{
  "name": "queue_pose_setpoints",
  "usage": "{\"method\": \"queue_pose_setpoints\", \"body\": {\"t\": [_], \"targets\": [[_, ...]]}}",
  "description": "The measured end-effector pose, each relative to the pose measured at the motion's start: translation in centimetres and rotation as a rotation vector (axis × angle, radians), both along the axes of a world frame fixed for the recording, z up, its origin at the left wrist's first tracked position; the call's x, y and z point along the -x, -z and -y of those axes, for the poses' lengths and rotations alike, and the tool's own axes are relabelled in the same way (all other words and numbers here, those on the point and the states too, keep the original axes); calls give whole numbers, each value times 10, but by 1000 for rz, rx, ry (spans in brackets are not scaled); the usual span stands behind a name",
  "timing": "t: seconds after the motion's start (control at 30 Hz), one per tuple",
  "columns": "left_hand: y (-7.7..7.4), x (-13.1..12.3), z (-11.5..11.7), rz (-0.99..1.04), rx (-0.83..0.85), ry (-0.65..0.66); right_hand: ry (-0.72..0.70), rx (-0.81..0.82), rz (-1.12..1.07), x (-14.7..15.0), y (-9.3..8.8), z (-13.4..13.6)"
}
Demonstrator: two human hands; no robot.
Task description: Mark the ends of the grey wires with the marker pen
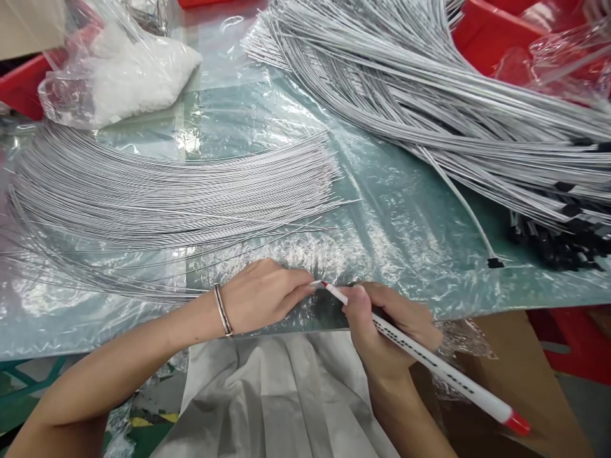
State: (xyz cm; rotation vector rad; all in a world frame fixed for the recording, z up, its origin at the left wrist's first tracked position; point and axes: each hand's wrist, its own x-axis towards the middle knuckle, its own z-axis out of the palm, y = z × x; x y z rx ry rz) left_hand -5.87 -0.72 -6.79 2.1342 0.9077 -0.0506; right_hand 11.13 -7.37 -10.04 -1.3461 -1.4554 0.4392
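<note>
My left hand [272, 292], with a bracelet at the wrist, is closed in a pinch near the table's front edge. A small whitish piece [317, 284] sticks out from its fingertips; whether it is a wire end or a connector is too small to tell. My right hand [389, 318] is wrapped round a white marker pen [429, 366] with dark lettering and a red end. The pen's red tip points left and meets or nearly meets the whitish piece. Beyond my left hand lies a fan of thin grey wires [181, 191], some passing close behind the wrist.
Plastic film covers the green table [382, 242]. A thick bundle of grey cables [405, 108] with black connectors [558, 245] lies at right, one cable apart from it. A bag of white small parts [133, 76] sits back left. Red bins [496, 38] stand behind; a cardboard box [529, 381] is below right.
</note>
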Motion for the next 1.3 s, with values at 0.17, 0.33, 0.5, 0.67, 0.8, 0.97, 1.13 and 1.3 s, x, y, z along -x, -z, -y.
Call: {"method": "queue_pose_setpoints", "body": {"t": [0.17, 0.33, 0.5, 0.67, 0.8, 0.97, 1.13, 1.3], "targets": [[0, 0, 1, 2, -6, -1, 10, 6, 40, 1, 1, -1], [0, -1, 0, 11, 0, 1, 2, -11, 12, 0, 2, 0], [1, 0, 1, 15, -2, -1, 4, -7, 43, 0, 2, 0], [1, 0, 2, 19, -17, 3, 27, -17, -5, 1, 2, 1], [0, 0, 0, 13, -44, 5, -17, -23, -176, -1, -2, -1], [0, 0, -1, 7, -41, 11, -150, 187, -218, -14, -12, -14], [-2, -1, -4, 26, 31, 0, -230, 366, -197, -18, -15, -35], [-5, -3, -10, 46, 157, -13, -239, 360, -117, -15, -13, -42]]}}
